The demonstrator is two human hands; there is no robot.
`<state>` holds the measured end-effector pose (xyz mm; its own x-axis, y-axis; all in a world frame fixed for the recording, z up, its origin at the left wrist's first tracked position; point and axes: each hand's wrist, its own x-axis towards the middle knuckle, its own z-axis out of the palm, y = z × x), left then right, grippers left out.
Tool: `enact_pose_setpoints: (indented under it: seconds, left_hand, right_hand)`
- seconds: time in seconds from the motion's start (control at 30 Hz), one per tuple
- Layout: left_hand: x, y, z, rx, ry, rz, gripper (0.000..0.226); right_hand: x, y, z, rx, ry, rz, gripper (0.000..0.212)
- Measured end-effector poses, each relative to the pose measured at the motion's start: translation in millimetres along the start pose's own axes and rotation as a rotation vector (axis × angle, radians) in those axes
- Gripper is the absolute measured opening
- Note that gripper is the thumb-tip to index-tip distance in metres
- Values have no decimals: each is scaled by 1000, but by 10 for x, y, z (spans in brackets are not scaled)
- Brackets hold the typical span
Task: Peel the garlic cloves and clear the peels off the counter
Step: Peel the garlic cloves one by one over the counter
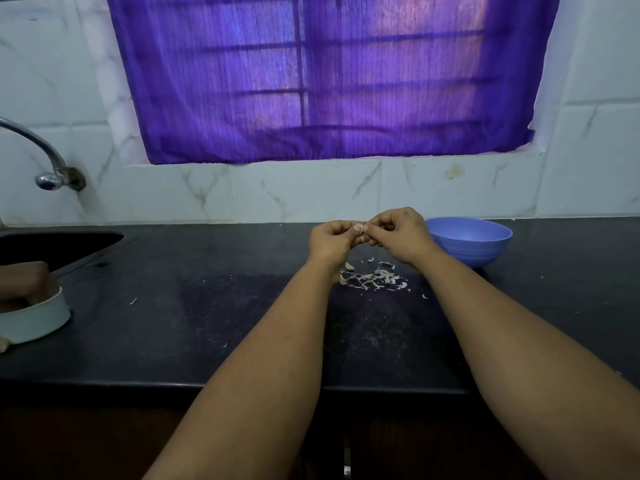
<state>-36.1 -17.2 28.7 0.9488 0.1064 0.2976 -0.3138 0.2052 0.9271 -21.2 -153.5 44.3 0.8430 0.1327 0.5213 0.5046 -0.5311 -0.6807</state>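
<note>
Both my hands pinch one garlic clove above the counter.

My left hand (330, 239) and right hand (398, 230) meet fingertip to fingertip, curled around a small pale garlic clove (362, 229) held between them, raised off the black counter (207, 323). Directly beneath the grip lies a loose scatter of peels (374, 278), with a few stray flakes farther out. Just right of the grip, behind my right wrist, stands a blue bowl (474, 242). Far to the left of the grip I see a white container (34, 320), a sink (52, 245) and a tap (45, 157). Behind the grip hangs a purple curtain (325, 77).
</note>
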Motion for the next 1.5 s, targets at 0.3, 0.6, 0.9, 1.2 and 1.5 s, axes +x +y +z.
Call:
enact_pose_setpoints:
  seconds: [0.3, 0.6, 0.9, 1.2, 1.5]
  left_hand:
    - [34, 1, -12, 33, -16, -9, 19]
    - [53, -4, 3, 43, -45, -19, 9]
    - [58, -15, -7, 69, -92, -22, 17]
    - [88, -28, 12, 88, -99, -34, 15]
    - [104, -34, 16, 33, -110, -54, 21]
  right_hand:
    - [11, 13, -1, -1, 12, -3, 10]
    - [35, 44, 12, -69, 22, -1, 11]
    - [48, 55, 12, -79, 7, 11, 14]
    - [78, 99, 16, 9, -28, 65, 11]
    - [69, 89, 17, 114, -27, 104, 12]
